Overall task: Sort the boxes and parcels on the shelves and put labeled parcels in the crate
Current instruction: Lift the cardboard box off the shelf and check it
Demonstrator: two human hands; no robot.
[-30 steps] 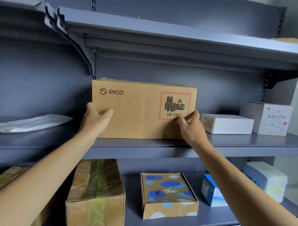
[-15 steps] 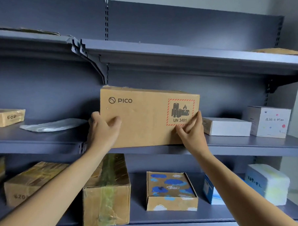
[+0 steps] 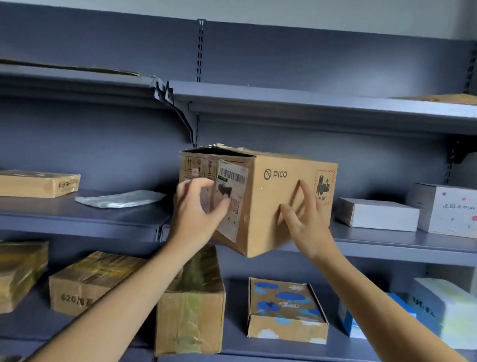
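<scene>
A brown PICO cardboard box sits turned at an angle on the middle shelf, one corner jutting past the shelf's front edge. Its left end carries a white shipping label with a barcode. My left hand grips that left end, thumb over the label. My right hand presses flat on the long front face with straight, spread fingers, beside the red battery warning mark. No crate is in view.
The middle shelf also holds a flat brown parcel, a grey plastic mailer, a white box and a decorated white box. Below stand taped cardboard boxes, a blue-painted box and white and blue parcels.
The PICO box has been pulled forward and swung round, so its labelled left end now faces me. My left hand moved onto that end; my right hand shifted left along the front face.
</scene>
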